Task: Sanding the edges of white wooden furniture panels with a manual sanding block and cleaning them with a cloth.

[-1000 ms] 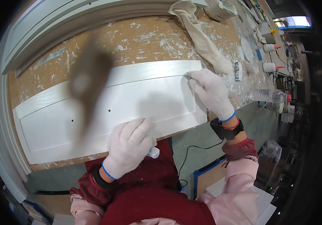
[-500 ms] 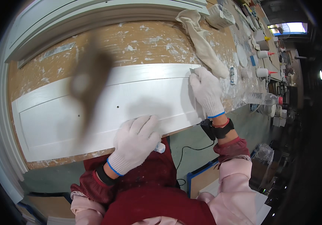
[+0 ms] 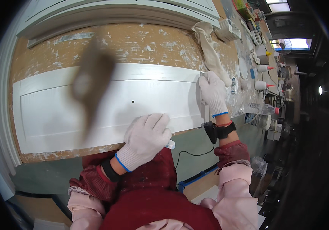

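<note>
A long white panel (image 3: 95,99) with a raised frame and a small dark hole lies across the paint-spattered bench. My left hand (image 3: 147,138), in a white knit glove, rests at the panel's near edge, fingers bent over its face. A white-and-blue tube end (image 3: 170,145) sticks out under its thumb; the palm hides the rest. At the panel's right end my right hand (image 3: 213,92), gloved alike, is closed with its fingertips at the edge. A small grey corner of something thin shows by those fingertips, too little to name.
A cream cloth (image 3: 210,50) lies beyond my right hand, near a white tub (image 3: 229,30). Red-tipped white bottles (image 3: 262,85) and a clear bottle (image 3: 262,109) lie to the right. White frames (image 3: 114,15) stand at the back. A blurred brown shape (image 3: 93,76) covers part of the view.
The view has shifted slightly. My left hand has moved a little right and up along the near edge, the tube end with it. My right hand stays at the panel's right end.
</note>
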The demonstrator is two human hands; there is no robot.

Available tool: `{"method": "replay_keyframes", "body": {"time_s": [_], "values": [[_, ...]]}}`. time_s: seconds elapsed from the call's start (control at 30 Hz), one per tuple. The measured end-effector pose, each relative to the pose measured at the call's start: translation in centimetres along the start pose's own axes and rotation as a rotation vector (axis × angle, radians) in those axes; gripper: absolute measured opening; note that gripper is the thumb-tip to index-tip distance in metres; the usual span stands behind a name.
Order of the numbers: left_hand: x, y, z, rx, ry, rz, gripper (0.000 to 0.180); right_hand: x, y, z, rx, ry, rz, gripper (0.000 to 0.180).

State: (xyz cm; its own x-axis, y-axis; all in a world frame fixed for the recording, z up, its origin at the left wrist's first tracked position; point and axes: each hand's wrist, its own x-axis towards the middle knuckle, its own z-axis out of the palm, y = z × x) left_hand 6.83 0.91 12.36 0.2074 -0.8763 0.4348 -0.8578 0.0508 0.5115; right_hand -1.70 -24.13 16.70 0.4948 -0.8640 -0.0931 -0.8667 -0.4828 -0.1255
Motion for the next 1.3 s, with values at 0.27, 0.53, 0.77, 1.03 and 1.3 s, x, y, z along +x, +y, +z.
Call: {"method": "replay_keyframes", "body": {"time_s": [0.27,0.53,0.77,1.03,1.3], "values": [[-0.2,0.0,-0.3,-0.012,-0.002,-0.008,0.014,-0.1,-1.2,-0.1,0.044,-0.005,0.004,0.032],[0.3,0.0,-0.4,-0.003,-0.018,0.000,0.013,-0.1,-1.5,0.3,0.019,0.007,-0.003,0.033],[0.2,0.3,0.1,-0.002,-0.080,-0.022,0.013,2.0,6.1,0.3,0.217,0.210,-0.207,0.025],[0.6,-0.1,-0.2,0.017,0.001,0.051,0.019,-0.7,6.5,0.8,0.400,0.019,0.000,0.030],[1.4,0.3,-0.4,0.013,-0.078,0.040,0.017,0.3,1.0,-1.4,0.399,-0.081,-0.171,0.029]]}}
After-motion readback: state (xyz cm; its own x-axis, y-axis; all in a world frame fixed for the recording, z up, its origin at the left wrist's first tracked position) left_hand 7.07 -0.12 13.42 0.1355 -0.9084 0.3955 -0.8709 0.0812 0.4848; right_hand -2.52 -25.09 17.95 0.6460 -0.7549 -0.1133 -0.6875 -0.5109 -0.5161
